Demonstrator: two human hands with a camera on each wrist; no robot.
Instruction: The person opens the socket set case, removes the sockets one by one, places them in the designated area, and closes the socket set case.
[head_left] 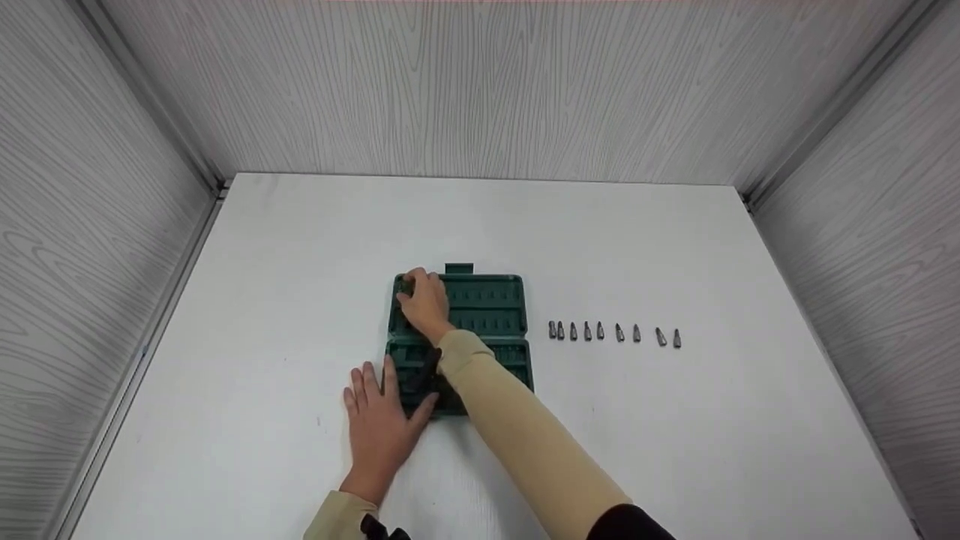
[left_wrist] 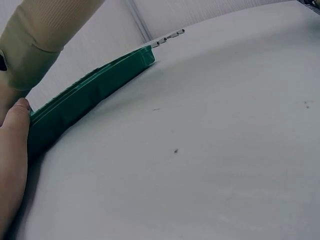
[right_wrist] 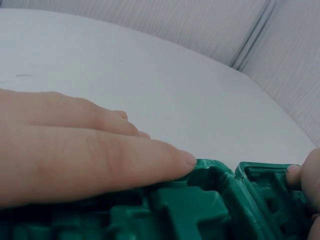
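A green plastic case (head_left: 486, 306) lies unfolded on the table, its halves full of moulded slots. My left hand (head_left: 379, 427) is spread at the case's lower left corner, fingers straight, with its thumb (left_wrist: 15, 150) against the front wall (left_wrist: 92, 92). My right hand (head_left: 427, 304) reaches across to the upper left corner of the far half, fingers bent down into the slots. In the right wrist view, fingertips (right_wrist: 295, 176) of that hand touch the rim there. I cannot tell whether anything is between them. Several small metal screwdriver bits (head_left: 588, 331) lie right of the case.
A white table (head_left: 712, 442) carries everything, enclosed by wood-grain panels (head_left: 480, 90) at the back and sides. My right forearm (head_left: 525, 420) passes over the near half and hides part of it. A latch tab (head_left: 459, 268) sticks out at the far edge.
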